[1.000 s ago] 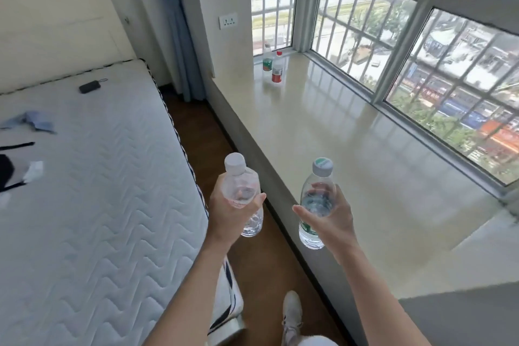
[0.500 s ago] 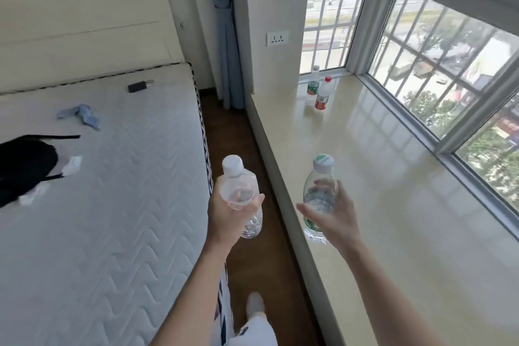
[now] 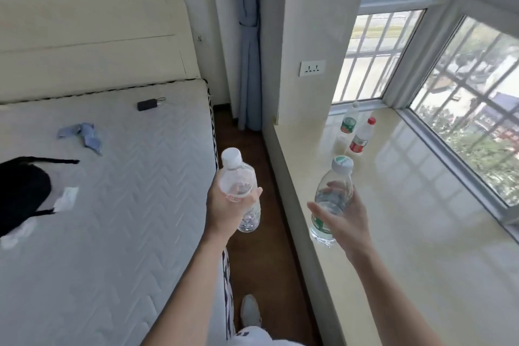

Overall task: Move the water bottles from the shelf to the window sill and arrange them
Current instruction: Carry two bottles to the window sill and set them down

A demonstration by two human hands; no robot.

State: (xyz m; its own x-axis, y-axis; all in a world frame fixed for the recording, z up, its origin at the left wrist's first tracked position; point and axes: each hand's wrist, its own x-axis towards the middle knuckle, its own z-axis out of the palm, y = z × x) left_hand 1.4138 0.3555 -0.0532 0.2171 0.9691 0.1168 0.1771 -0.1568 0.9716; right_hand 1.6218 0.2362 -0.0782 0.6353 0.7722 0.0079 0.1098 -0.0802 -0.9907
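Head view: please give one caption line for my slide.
Each hand, left and right, carries a water bottle toward two bottles on the window sill.

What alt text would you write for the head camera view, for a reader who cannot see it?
Each hand holds a water bottle: the left hand a white-capped bottle, the right hand a green-capped bottle. Two more bottles stand on the window sill; a bed lies left.

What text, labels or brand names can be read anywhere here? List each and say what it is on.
None can be read.
Green-capped bottle in the right hand: green label, print blurred.
White-capped bottle in the left hand: faint red print, illegible.
Two bottles on the sill: labels too small.
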